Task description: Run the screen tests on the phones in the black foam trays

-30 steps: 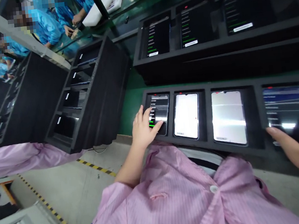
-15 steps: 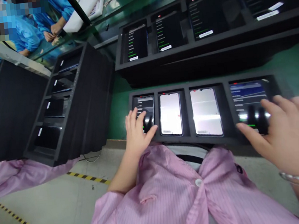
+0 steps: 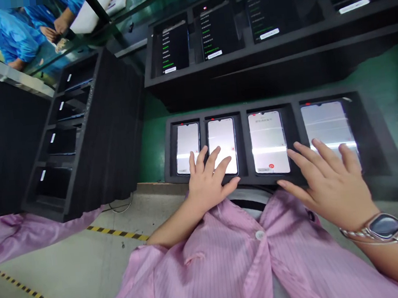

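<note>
A black foam tray [image 3: 245, 181] in front of me holds several phones side by side, all with bright white screens. My left hand [image 3: 208, 183] lies open, fingers spread, its tips over the lower ends of the first phone [image 3: 187, 148] and the second phone [image 3: 222, 144]. My right hand [image 3: 325, 183] is also open with fingers spread, reaching over the tray's front edge between the third phone [image 3: 268, 141] and the fourth phone [image 3: 328, 128]. A watch [image 3: 381, 227] sits on my right wrist. Neither hand holds anything.
A second black tray [image 3: 281, 52] behind carries several phones showing dark list screens. Tall black foam racks [image 3: 87, 132] with slotted phones stand at the left. People in blue coats [image 3: 13, 40] work at the far left. Yellow-black floor tape [image 3: 118, 232] runs below.
My left hand slid right from the first phone towards the second. My right hand came in from the far right over the tray. The first and fourth phones' screens turned from dark to white.
</note>
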A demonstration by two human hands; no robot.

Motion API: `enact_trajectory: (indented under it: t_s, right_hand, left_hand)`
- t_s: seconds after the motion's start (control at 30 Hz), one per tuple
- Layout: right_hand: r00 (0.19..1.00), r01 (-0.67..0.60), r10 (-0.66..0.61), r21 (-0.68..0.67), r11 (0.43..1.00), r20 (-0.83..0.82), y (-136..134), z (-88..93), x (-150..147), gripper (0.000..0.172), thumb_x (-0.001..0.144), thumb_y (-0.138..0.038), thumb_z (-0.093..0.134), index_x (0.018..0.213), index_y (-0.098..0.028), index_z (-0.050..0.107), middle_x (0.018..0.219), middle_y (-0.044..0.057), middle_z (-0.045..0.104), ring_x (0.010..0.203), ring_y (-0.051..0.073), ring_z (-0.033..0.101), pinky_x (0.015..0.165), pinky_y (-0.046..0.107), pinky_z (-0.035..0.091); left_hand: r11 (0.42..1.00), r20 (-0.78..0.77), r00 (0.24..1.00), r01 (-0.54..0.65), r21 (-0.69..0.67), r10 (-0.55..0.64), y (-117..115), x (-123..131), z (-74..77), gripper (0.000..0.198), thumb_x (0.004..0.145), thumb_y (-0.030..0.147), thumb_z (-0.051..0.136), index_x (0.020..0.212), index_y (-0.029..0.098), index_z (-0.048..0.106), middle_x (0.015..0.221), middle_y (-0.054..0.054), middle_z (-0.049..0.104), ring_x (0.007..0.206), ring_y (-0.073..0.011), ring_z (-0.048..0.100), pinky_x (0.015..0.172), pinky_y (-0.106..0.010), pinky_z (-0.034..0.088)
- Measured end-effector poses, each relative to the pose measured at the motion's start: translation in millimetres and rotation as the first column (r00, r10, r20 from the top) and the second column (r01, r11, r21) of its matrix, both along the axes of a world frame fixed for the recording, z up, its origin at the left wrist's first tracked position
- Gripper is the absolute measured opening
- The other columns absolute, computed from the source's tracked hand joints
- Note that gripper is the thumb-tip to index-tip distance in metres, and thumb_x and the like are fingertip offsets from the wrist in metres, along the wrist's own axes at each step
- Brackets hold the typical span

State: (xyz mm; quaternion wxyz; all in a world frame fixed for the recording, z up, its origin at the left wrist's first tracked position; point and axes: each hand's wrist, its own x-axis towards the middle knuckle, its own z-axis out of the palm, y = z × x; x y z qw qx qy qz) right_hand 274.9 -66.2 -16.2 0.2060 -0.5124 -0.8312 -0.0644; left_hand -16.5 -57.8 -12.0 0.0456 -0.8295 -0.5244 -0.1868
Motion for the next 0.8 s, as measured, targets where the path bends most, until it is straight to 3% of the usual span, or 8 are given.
enact_trajectory:
  t_s: [0.17, 0.4, 0.6, 0.7, 0.8]
  right_hand:
    - [1.0, -0.003, 0.002, 0.014, 1.0, 0.028, 0.2, -1.5, 0.3, 0.073, 0.107, -0.061, 0.039, 0.158, -0.009, 0.041, 0.132, 0.021, 0.069, 0.14, 0.036, 0.054, 0.124, 0.06, 0.028]
    - [0.998, -0.023, 0.019, 0.062, 0.998, 0.058, 2.1, -4.2, 0.4, 0.074, 0.108, -0.062, 0.036, 0.155, -0.006, 0.046, 0.119, 0.021, 0.074, 0.134, 0.038, 0.059, 0.123, 0.062, 0.03]
    - [0.999, -0.023, 0.018, 0.097, 0.995, 0.048, 3.2, -4.6, -1.1, 0.079, 0.108, -0.062, 0.035, 0.156, 0.001, 0.043, 0.124, 0.025, 0.071, 0.129, 0.039, 0.062, 0.122, 0.063, 0.03]
    - [0.998, -0.03, 0.023, 0.11, 0.994, 0.062, 3.0, -3.8, -1.2, 0.079, 0.108, -0.062, 0.037, 0.159, -0.001, 0.039, 0.118, 0.024, 0.073, 0.129, 0.039, 0.062, 0.12, 0.064, 0.033]
    - [0.998, -0.032, 0.027, 0.099, 0.995, 0.058, 2.6, -3.2, -1.3, 0.078, 0.109, -0.061, 0.035, 0.165, -0.007, 0.031, 0.119, 0.022, 0.073, 0.129, 0.039, 0.062, 0.119, 0.068, 0.032]
  left_hand:
    - [1.0, -0.051, 0.998, -0.022, -0.021, 0.021, 0.0, 1.0, 1.8, 0.055, 0.097, 0.061, 0.058, 0.139, 0.027, 0.066, 0.153, -0.009, 0.059, 0.15, -0.038, 0.042, 0.129, -0.062, 0.021]
    - [1.0, 0.003, 1.0, 0.001, -0.011, -0.001, 1.2, -0.2, -0.3, 0.06, 0.098, 0.059, 0.059, 0.148, 0.025, 0.059, 0.155, -0.011, 0.056, 0.151, -0.0389, 0.038, 0.128, -0.061, 0.022]
    - [1.0, 0.012, 1.0, 0.011, -0.026, -0.011, 2.4, 2.8, -3.0, 0.051, 0.098, 0.058, 0.061, 0.14, 0.028, 0.065, 0.155, -0.012, 0.054, 0.151, -0.0415, 0.036, 0.126, -0.065, 0.023]
    - [0.995, 0.038, 0.999, 0.015, -0.099, -0.011, 1.5, 1.5, 3.6, 0.051, 0.098, 0.059, 0.06, 0.138, 0.027, 0.065, 0.158, -0.013, 0.05, 0.152, -0.0432, 0.033, 0.125, -0.068, 0.024]
    - [0.988, 0.134, 0.99, -0.014, -0.153, 0.035, -1.8, -14.4, 21.5, 0.063, 0.098, 0.06, 0.06, 0.15, 0.024, 0.052, 0.162, -0.017, 0.043, 0.156, -0.0413, 0.028, 0.125, -0.066, 0.026]
